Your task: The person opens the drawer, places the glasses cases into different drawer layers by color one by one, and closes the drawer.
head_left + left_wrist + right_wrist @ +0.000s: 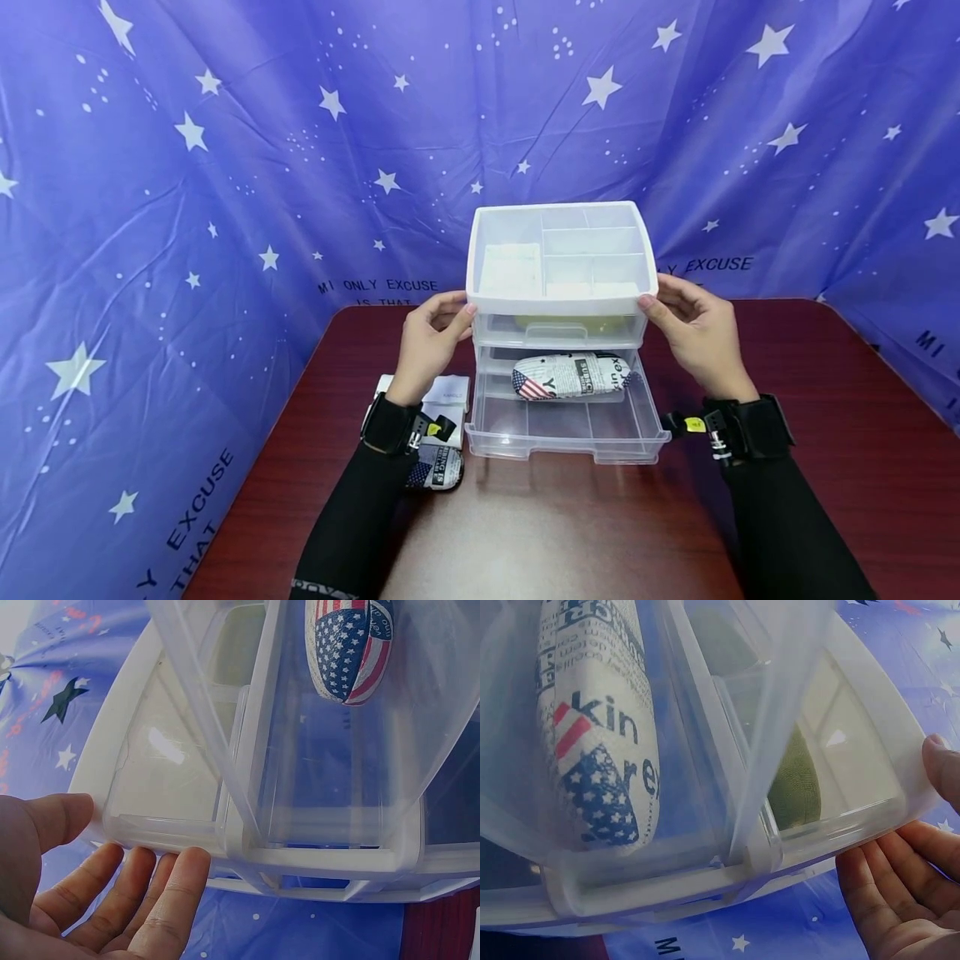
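Observation:
A clear and white plastic drawer unit [561,304] stands on the table, its top divided into compartments. My left hand [432,337] holds the unit's upper left side, thumb at the front corner of the top. On the opposite side my right hand [697,333] grips the upper right corner, with its thumb on the white rim [900,727]. The lower drawer [566,429] is pulled out. In it lies a glasses case [572,376] with newspaper print and a flag pattern. Something green [796,784] shows through the closed upper drawer.
Beside the unit, partly behind my left wrist, are an open white notebook [450,392] and another newspaper-print case [442,467]. The dark red table [840,467] meets a blue star-printed curtain [247,150] at the back and sides.

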Action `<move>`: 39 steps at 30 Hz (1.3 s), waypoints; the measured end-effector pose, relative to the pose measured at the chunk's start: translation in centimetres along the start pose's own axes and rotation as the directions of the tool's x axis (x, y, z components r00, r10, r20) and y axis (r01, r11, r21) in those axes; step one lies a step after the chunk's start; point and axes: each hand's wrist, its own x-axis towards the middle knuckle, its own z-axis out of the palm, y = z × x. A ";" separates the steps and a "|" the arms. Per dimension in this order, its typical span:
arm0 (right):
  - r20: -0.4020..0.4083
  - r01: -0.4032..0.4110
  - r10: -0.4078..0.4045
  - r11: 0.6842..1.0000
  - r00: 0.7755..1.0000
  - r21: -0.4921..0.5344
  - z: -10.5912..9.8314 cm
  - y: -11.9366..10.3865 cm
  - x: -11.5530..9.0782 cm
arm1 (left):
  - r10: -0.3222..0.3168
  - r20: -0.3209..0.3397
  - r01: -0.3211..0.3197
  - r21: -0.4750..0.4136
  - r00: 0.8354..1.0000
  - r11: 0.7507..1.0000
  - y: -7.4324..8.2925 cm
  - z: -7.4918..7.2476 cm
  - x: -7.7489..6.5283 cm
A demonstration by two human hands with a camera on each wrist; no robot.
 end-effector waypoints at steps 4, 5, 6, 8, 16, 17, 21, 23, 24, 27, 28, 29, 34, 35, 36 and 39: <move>0.011 -0.002 0.002 1.000 1.000 -0.010 0.2 -0.1 0.0 | 0.007 -0.003 -0.007 -0.002 1.000 1.000 0.1 0.0 0.0; 0.014 -0.001 0.002 1.000 1.000 -0.014 0.2 -0.1 0.0 | 0.009 -0.005 -0.009 0.003 1.000 1.000 0.1 0.0 0.0; 0.017 0.000 0.000 1.000 1.000 -0.018 0.2 0.0 0.0 | 0.012 -0.008 -0.012 0.012 1.000 1.000 0.1 0.0 0.0; 0.025 0.000 0.001 1.000 1.000 -0.027 0.1 0.4 0.0 | 0.019 -0.015 -0.018 0.050 1.000 0.999 0.1 0.0 -0.1; 0.028 -0.009 0.010 0.999 1.000 -0.040 -0.5 3.0 0.5 | 0.062 -0.035 -0.050 0.280 0.997 0.959 0.6 -1.5 -0.8; 0.030 -0.012 0.013 0.999 0.999 -0.037 -0.5 3.1 0.6 | 0.065 -0.035 -0.051 0.299 0.997 0.953 0.6 -1.9 -1.0; 0.036 -0.014 0.015 0.999 0.999 -0.028 -0.6 3.3 0.6 | 0.048 0.013 -0.049 0.371 0.999 0.927 0.7 -3.6 -1.7; 0.032 -0.022 0.023 1.000 0.999 -0.015 -0.7 3.2 0.7 | 0.030 0.060 -0.053 0.421 0.998 0.906 0.8 -4.3 -2.0; 0.029 -0.023 0.024 1.000 0.999 -0.015 -0.7 3.2 0.7 | 0.018 0.086 -0.055 0.445 0.996 0.894 0.9 -4.7 -2.1; 0.018 -0.023 0.024 1.000 1.000 -0.015 -1.0 3.1 0.8 | -0.035 0.167 -0.057 0.517 0.985 0.854 1.0 -5.5 -2.5; 0.015 -0.020 0.021 1.000 1.000 -0.017 -1.1 3.1 0.8 | -0.055 0.193 -0.059 0.541 0.980 0.839 1.0 -5.8 -2.7; 0.016 -0.016 0.016 1.000 1.000 -0.024 -1.1 3.1 0.8 | -0.077 0.221 -0.063 0.563 0.972 0.824 1.0 -6.0 -2.9; 0.037 0.000 0.002 0.999 0.999 -0.053 -1.1 3.3 0.7 | -0.200 0.387 -0.110 0.646 0.900 0.755 0.7 -7.4 -4.4; 0.040 0.001 0.001 0.998 0.999 -0.062 -1.1 3.4 0.7 | -0.217 0.427 -0.134 0.654 0.878 0.744 0.6 -7.6 -4.7; 0.043 0.001 0.002 0.998 0.999 -0.069 -1.0 3.4 0.7 | -0.239 0.461 -0.152 0.662 0.855 0.734 0.6 -7.8 -5.1; 0.046 -0.001 0.004 0.997 0.999 -0.077 -0.8 3.5 0.7 | -0.302 0.539 -0.200 0.685 0.787 0.701 0.7 -8.1 -6.2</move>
